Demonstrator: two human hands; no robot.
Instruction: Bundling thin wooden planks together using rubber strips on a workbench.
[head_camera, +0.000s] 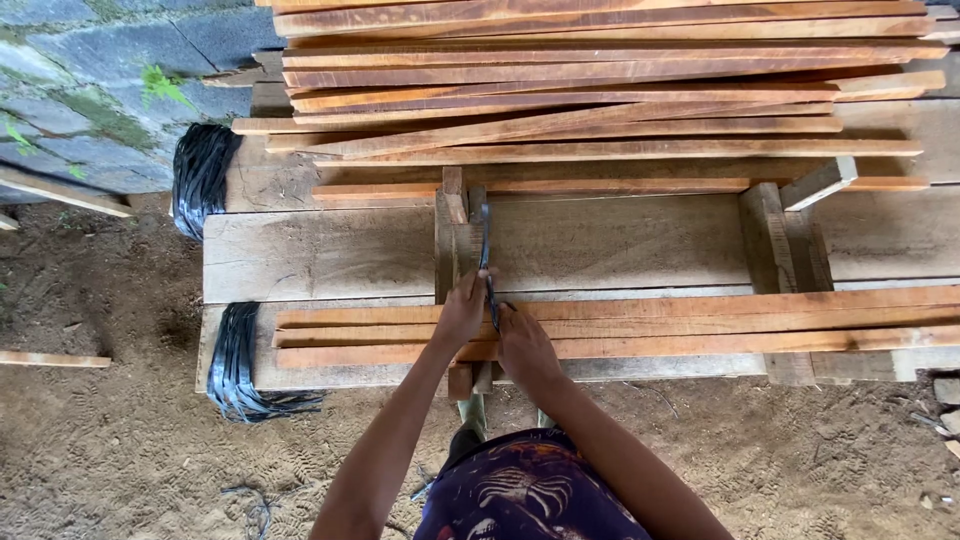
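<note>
Right now my left hand (462, 312) pinches a dark plastic strap (486, 250) that runs up over a small upright wooden block (455, 245). My right hand (525, 345) presses down, fingers closed on the strap's lower end, atop a bundle of thin reddish slats (700, 325) lying across the plank bench (330, 250). More slats (600, 90) pile behind; black strap bundles (235, 365) hang at the left.

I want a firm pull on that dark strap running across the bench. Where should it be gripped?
Grip the dark strap at its near end, where both hands meet over the slats, coming from the near side; its far stretch lies flat against the upright block.
</note>
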